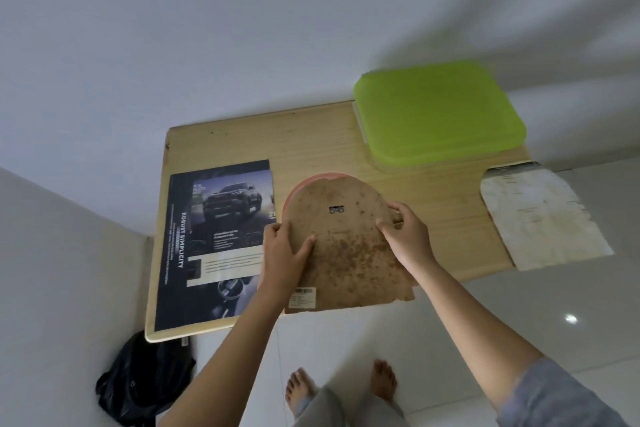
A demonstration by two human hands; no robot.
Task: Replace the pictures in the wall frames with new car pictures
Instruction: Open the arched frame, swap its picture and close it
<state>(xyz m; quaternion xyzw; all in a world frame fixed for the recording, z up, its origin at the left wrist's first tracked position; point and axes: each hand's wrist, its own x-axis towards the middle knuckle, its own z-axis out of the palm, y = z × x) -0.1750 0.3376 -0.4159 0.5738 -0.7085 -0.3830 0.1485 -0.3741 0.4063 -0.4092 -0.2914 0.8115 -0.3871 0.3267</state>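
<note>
An arch-topped brown backing board point(346, 246), stained, with a small metal hanger and a barcode label, faces up above the wooden table point(450, 218). My left hand point(285, 255) grips its left edge and my right hand point(403, 236) grips its right edge. A pink frame rim point(304, 184) shows just behind the board's top left. A dark car poster point(214, 239) with a black SUV lies flat on the table's left part. An arch-shaped, yellowed old picture sheet point(540, 215) lies at the table's right edge, partly overhanging.
A lime-green lidded plastic box point(436, 114) sits at the table's back right against the white wall. A black bag point(145, 378) lies on the white tiled floor under the table's left corner. My bare feet point(341, 385) stand on the tiles.
</note>
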